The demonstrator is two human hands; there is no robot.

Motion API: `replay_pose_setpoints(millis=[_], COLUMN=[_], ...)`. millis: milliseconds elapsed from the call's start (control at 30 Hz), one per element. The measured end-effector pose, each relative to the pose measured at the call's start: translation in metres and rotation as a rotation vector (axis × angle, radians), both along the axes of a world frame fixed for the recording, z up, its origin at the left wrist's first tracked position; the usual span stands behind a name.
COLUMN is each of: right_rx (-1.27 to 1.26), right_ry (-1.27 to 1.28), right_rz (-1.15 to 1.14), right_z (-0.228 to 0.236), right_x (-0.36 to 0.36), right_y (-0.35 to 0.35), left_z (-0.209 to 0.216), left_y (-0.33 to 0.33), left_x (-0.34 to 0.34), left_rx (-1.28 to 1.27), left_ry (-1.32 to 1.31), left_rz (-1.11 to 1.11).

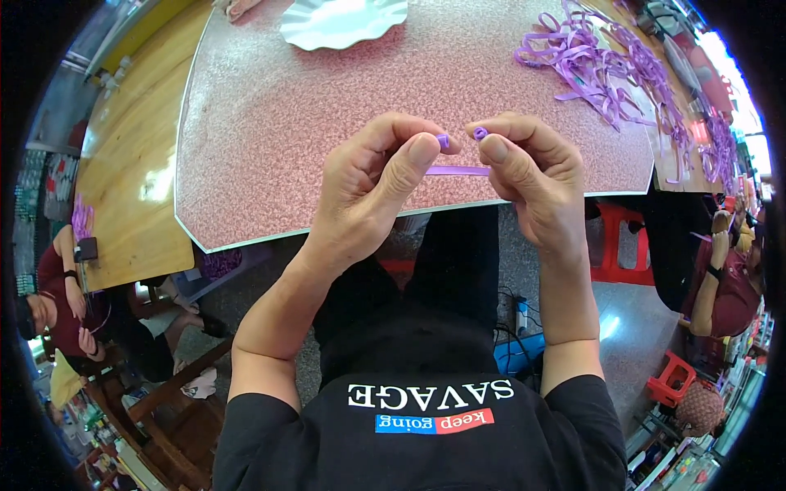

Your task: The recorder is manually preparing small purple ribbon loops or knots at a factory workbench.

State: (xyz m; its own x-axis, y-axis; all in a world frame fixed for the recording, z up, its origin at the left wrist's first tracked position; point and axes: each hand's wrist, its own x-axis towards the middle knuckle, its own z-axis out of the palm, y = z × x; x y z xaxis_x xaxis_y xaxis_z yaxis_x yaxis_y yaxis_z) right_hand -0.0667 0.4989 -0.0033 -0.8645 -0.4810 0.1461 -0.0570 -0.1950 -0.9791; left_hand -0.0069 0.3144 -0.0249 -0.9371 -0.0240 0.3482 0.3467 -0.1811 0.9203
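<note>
A narrow purple ribbon (458,171) runs between my two hands above the near part of the pink patterned tabletop (270,147). Between thumb and forefinger, my left hand (368,180) pinches a rolled or folded end of purple ribbon. My right hand (540,168) likewise pinches a small coiled purple end, its spiral facing up. The two pinched ends are a short gap apart, with the straight stretch below them. Curled fingers hide the rest of the ribbon inside both hands.
A loose heap of purple ribbons (585,61) lies at the table's far right. A white scalloped dish (344,23) stands at the far edge. Wooden tables adjoin on both sides. People sit at left and right. A red stool (620,245) is below the right edge.
</note>
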Motion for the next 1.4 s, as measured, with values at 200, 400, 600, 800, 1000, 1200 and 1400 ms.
replay_pose_setpoints(millis=[200,400,600,800,1000,1200,1400], right_rx=[-0.053,-0.057,0.022,0.157,0.24,0.242,0.199], right_ry=[-0.154,-0.091,0.198,0.353,0.422,0.304,0.24], right_rz=[0.058,0.067,0.046,0.029,0.0,0.04,0.07], right_z=[-0.006,-0.004,-0.008,-0.003,0.006,0.015,0.013], right_x=[0.0,0.002,-0.005,-0.005,-0.004,-0.002,-0.002], right_y=[0.0,-0.003,0.0,0.002,0.004,0.006,0.006], left_z=[0.005,0.005,0.003,0.001,0.006,0.007,0.01], left_y=[0.005,0.005,0.004,0.002,0.0,-0.002,-0.005], left_x=[-0.002,-0.002,-0.004,-0.004,-0.001,-0.007,-0.004], left_rx=[0.035,-0.051,-0.11,-0.164,-0.279,-0.318,-0.396], left_ry=[-0.044,-0.054,-0.038,-0.011,-0.024,0.081,0.093], left_rz=[0.013,0.024,0.046,0.035,0.027,0.026,0.008])
